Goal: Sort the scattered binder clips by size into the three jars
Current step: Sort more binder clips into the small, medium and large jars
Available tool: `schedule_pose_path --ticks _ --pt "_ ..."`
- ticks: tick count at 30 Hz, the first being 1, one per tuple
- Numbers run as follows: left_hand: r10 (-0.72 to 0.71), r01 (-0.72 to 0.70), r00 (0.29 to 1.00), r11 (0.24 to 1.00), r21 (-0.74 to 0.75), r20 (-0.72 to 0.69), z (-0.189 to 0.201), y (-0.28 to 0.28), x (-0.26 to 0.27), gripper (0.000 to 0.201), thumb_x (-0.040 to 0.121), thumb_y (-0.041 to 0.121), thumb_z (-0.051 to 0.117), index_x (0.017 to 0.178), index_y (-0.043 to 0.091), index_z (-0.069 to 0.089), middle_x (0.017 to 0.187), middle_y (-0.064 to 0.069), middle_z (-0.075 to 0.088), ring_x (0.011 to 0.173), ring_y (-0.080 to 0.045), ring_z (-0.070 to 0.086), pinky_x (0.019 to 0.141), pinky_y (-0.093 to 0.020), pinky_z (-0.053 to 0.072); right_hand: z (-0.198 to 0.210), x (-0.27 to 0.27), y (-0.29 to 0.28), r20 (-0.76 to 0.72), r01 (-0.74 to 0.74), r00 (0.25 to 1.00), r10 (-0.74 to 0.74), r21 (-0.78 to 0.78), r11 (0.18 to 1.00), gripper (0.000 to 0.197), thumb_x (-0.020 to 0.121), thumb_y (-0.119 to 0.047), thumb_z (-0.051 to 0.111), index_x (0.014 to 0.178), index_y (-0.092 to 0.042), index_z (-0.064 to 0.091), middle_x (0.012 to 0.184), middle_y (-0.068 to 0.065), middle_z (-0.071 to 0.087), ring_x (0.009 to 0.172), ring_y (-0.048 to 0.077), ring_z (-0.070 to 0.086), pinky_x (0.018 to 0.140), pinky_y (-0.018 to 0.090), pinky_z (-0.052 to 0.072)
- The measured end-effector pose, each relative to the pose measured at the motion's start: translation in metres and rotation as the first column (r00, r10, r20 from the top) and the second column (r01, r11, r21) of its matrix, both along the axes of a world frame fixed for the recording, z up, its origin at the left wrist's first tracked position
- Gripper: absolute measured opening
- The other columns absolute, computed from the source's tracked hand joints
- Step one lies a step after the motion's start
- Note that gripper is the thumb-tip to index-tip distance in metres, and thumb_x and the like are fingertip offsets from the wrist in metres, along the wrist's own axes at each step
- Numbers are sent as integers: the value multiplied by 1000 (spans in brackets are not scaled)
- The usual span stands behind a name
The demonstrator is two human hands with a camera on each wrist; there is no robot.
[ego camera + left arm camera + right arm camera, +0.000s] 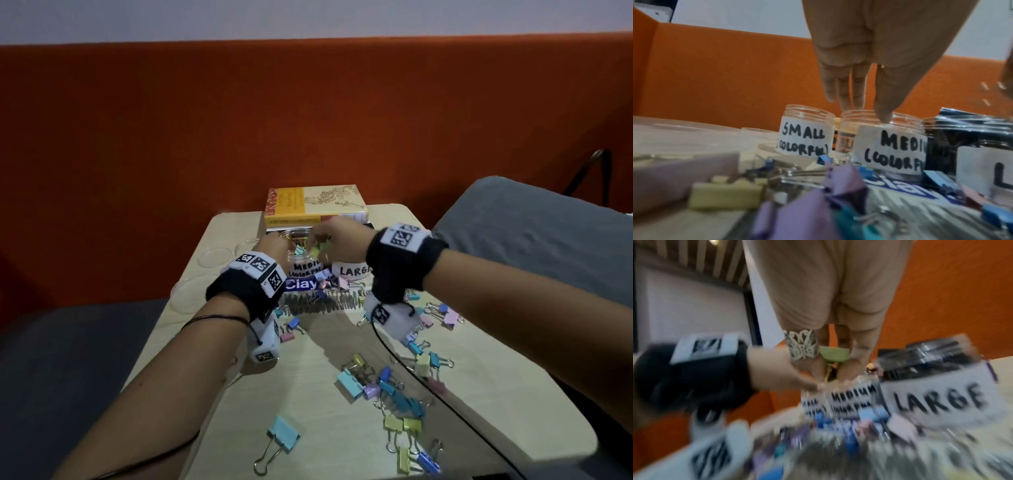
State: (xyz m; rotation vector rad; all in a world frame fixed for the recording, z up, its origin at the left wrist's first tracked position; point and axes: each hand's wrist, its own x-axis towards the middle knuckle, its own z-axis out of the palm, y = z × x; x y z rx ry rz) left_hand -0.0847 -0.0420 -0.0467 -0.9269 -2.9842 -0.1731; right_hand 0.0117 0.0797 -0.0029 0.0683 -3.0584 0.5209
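Pinching a yellow-green binder clip (833, 354), the right hand (337, 240) hovers over the MEDIUM jar (888, 146); the left hand (869, 56), fingers straight, touches its rim. Best release it centred over the mouth.

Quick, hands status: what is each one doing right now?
Left hand: open, fingers straight, reaching down at the medium jar, holding nothing.
Right hand: pinching a green binder clip above the jars.
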Motion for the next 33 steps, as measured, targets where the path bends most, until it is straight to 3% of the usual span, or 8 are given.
schedule_pose_path --ticks 3,5,14,18,22,25,27,33 --pt "36 -36 999 999 30 7 5 -3 0 36 92 15 56 125 1 57 127 -16 59 117 -30 56 97 -34 45 7 -27 -6 -68 49 997 -45 47 998 26 88 -3 56 109 -12 67 118 8 64 107 25 60 94 38 52" --pt "66 -67 997 997 48 26 7 -7 0 33 93 14 53 122 -2 58 124 -17 60 115 -31 56 94 -34 46 5 -42 -10 -58 61 997 -56 93 994 28 90 -2 52 112 -12 66 125 8 62 114 25 57 96 36 50" --pt "38 -54 994 985 165 102 4 -18 -4 37 93 4 46 130 4 54 126 -16 60 117 -30 57 99 -39 47 -12 -63 -5 66 140 988 -139 -6 990 40 92 -2 50 130 -15 55 132 10 57 107 27 57 74 28 42" --pt "23 -33 998 986 161 61 8 -24 1 33 93 9 49 124 1 56 123 -17 60 115 -31 56 95 -36 46 -8 -51 -2 61 108 993 -105 -39 993 47 90 -16 62 135 -17 49 137 7 54 122 26 53 94 34 47" --pt "-82 77 996 975 209 18 22 -38 18 39 90 14 57 129 10 56 129 -12 58 118 -26 55 96 -32 44 2 -20 -3 4 46 999 -46 -23 999 35 90 -3 56 124 -11 59 132 9 58 118 25 55 92 31 46" --pt "-129 115 991 963 242 43 31 -55 41 40 88 15 62 128 15 58 130 -6 58 117 -21 56 93 -25 43 6 15 -7 20 -24 1000 23 11 1000 34 89 5 51 118 -8 62 113 8 65 99 19 60 78 14 47" --pt "-147 125 986 965 228 79 32 -65 61 36 87 17 64 123 16 61 126 -5 61 111 -19 59 90 -25 44 2 41 -12 69 -93 994 90 44 995 32 88 7 50 114 -6 65 101 8 70 82 11 56 73 13 49" --pt "-192 193 959 981 14 209 23 -92 119 34 87 30 64 116 14 65 112 -5 66 95 -17 61 81 -26 46 -21 96 -24 324 -252 923 209 97 963 35 85 8 48 112 -7 65 101 9 72 71 4 56 62 11 41"
